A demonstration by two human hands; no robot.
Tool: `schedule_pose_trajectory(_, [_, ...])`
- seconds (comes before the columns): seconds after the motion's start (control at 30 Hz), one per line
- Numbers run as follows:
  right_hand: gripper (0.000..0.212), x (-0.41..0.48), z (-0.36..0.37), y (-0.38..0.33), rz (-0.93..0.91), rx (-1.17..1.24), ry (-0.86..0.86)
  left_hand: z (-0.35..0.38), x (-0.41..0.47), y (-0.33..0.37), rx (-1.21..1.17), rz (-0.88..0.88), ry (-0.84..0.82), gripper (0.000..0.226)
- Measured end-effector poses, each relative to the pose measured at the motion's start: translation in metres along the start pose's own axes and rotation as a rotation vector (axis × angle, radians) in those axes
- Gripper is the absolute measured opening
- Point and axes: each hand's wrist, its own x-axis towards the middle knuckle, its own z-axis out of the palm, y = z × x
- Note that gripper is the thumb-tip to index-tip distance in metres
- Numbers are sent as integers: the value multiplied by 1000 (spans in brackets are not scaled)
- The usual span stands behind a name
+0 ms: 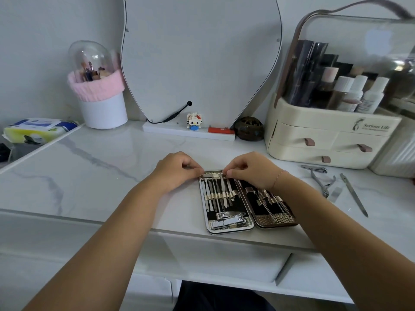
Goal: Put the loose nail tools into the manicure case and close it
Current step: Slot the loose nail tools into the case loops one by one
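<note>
The manicure case lies open and flat near the front edge of the marble table, with steel tools strapped into both halves. My left hand and my right hand both pinch at the far end of the case's left half, where a small woven strap sits. Loose tools lie to the right of the case: a nail clipper, cuticle nippers, a small flat metal piece and a long nail file.
A cream cosmetic organiser with drawers stands at the back right. A mirror, a small toy figure, a dark round ornament, a brush holder and a wipes pack line the back and left.
</note>
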Motion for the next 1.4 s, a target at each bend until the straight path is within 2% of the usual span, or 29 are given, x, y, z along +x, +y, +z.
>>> schedule_pose_trajectory(0.23, [23, -12, -6, 5, -15, 56, -115, -1, 0, 0, 3, 6, -4, 25])
schedule_pose_trajectory(0.5, [28, -21, -15, 0, -93, -109, -216, -1, 0, 1, 9, -3, -5, 16])
schedule_pose_trajectory(0.6, [28, -22, -13, 4, -102, -110, -199, -1, 0, 1, 10, -2, -6, 16])
schedule_pose_trajectory(0.77, [28, -26, -8, 12, -97, -28, -91, -1, -1, 1, 6, 3, -11, 14])
schedule_pose_trajectory(0.97, [20, -44, -26, 34, -13, 199, 212, 0, -2, 4, -19, 10, -13, 14])
schedule_pose_trajectory(1.13, [11, -67, -57, 79, 189, 182, 492, 1, -2, 7, -10, -25, 13, 21])
schedule_pose_trajectory(1.23, [10, -76, -68, 100, 288, 173, 561, 2, 0, 10, -17, -71, 23, 22])
schedule_pose_trajectory(1.4, [7, -85, -69, 116, 327, 191, 673, 9, 6, 20, 16, -147, 59, 15])
